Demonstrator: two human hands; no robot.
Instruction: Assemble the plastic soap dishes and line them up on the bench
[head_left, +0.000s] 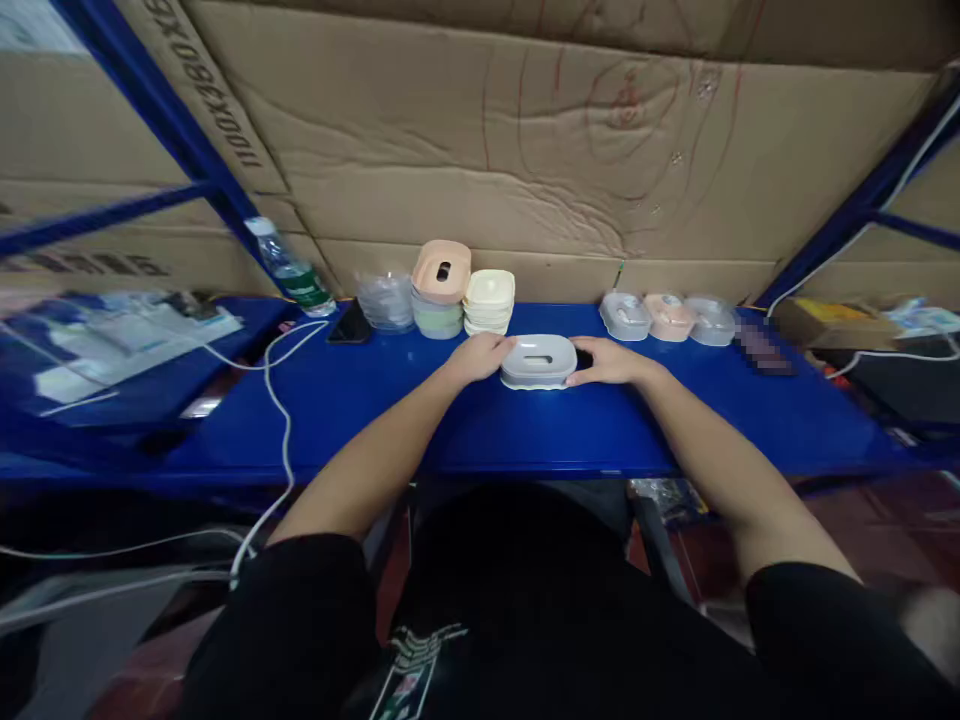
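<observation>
A grey plastic soap dish (538, 362), an oblong box with a slot in its top, sits at the middle of the blue table. My left hand (480, 358) grips its left end, thumb against the side. At the opposite end, my right hand (609, 361) holds it between thumb and fingers. A small dark patch shows between the right thumb and fingers; I cannot make out what it is. Just behind my left hand stand a stack of cream trays (490, 292) and a stack topped by a peach slotted tray (442, 270).
Clear plastic pieces (386, 302), a phone (350, 325) and a water bottle (294, 270) stand at the back left of the blue table (360, 415). Further right are a peach box (670, 316) and two translucent ones beside it. A white cable (283, 410) hangs over the left side.
</observation>
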